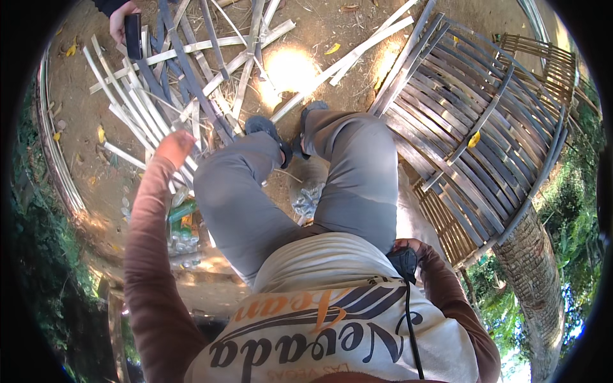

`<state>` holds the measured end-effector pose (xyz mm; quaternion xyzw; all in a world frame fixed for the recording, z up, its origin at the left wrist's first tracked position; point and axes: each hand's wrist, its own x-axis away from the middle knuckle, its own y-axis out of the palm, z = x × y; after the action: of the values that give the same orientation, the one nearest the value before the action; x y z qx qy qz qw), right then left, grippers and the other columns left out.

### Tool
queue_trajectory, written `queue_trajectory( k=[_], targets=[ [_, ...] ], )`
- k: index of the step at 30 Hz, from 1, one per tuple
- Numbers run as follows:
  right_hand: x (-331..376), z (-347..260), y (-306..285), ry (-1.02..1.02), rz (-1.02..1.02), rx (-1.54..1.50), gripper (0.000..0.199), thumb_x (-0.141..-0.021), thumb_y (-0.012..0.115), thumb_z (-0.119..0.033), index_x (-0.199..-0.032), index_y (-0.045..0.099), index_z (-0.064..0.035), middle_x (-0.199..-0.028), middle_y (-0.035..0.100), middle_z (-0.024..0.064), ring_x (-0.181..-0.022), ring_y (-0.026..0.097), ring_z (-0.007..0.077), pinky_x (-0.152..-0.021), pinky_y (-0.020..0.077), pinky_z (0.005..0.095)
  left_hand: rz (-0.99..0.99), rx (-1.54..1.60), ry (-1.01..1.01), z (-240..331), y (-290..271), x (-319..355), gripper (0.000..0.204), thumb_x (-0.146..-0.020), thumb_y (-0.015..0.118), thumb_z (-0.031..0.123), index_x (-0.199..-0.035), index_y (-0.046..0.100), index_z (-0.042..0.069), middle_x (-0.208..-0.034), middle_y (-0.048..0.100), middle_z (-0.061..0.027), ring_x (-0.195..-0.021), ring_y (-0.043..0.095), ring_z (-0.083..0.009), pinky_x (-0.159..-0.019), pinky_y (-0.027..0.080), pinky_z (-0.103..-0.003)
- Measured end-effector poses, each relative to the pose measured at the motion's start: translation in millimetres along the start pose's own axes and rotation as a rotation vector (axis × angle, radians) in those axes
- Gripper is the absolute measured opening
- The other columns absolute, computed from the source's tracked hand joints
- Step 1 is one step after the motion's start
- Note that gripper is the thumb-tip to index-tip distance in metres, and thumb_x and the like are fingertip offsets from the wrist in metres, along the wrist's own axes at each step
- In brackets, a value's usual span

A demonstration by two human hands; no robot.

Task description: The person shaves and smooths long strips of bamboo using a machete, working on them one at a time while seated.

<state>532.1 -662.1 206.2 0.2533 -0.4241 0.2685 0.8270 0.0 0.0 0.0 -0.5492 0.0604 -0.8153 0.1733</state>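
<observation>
The right hand is partly hidden, a co-worker's sleeve cut off above.

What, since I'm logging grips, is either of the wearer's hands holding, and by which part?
Cannot tell: the left hand is blurred near pale strips; the right hand is partly hidden beside a black object.

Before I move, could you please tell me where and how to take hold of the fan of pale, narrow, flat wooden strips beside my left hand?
I'd grip the pale strips across their middle, bringing your left hand in from the left: they lie long and narrow, roughly side by side, with bare brown ground along that edge, while dark grey wooden strips crowd the right.
</observation>
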Motion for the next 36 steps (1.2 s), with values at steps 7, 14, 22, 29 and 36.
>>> queue_trajectory(
  k=[7,14,22,29,36],
  targets=[
    [-121,-110,11,-0.201,0.186,0.244,0.031,-0.094,0.066,-0.03,-0.108,0.071,-0.0032,-0.101,0.074,0.0108,-0.093,0.07,0.0232,-0.086,0.055,0.0374,0.14,-0.149,0.113,86,-89,-234,0.032,-0.099,0.063,0.037,-0.103,0.067,0.005,-0.083,0.068,-0.0072,-0.072,0.063,-0.0173,-0.07,0.052,-0.033],
    [-220,-86,-101,-0.016,0.817,1.103,0.038,-0.088,0.07,-0.035,-0.113,0.072,-0.0062,-0.106,0.075,0.0137,-0.099,0.07,0.0275,-0.09,0.0548,0.0391,0.202,-0.194,-0.07,142,-10,-396,0.046,-0.096,0.066,0.042,-0.119,0.069,0.003,-0.111,0.073,-0.017,-0.102,0.071,-0.0293,-0.091,0.054,-0.041],
    [-182,4,-75,0.309,1.138,1.229,0.073,-0.08,0.077,-0.034,-0.145,0.051,-0.012,-0.147,0.055,0.0194,-0.125,0.06,0.0358,-0.105,0.0506,0.0459,0.449,-0.415,-0.034,116,67,-414,0.062,-0.091,0.069,0.047,-0.131,0.066,-0.001,-0.131,0.069,-0.0212,-0.122,0.067,-0.0365,-0.104,0.051,-0.043],
    [-162,140,-234,0.368,1.613,1.649,0.084,-0.081,0.078,-0.035,-0.153,0.042,-0.013,-0.153,0.047,0.0202,-0.132,0.055,0.0373,-0.107,0.0493,0.0468,0.056,-0.485,0.012,94,16,-426,0.062,-0.091,0.07,0.047,-0.129,0.067,-0.002,-0.132,0.068,-0.0213,-0.123,0.066,-0.0357,-0.104,0.051,-0.041],
    [-142,100,-156,0.378,1.163,1.301,0.092,-0.082,0.08,-0.033,-0.158,0.032,-0.0135,-0.154,0.042,0.0213,-0.135,0.05,0.038,-0.108,0.0484,0.0466,0.218,-0.392,-0.23,125,55,-415,0.055,-0.09,0.072,0.048,-0.123,0.073,0.004,-0.127,0.071,-0.0172,-0.118,0.069,-0.0267,-0.1,0.051,-0.036]
  ],
)
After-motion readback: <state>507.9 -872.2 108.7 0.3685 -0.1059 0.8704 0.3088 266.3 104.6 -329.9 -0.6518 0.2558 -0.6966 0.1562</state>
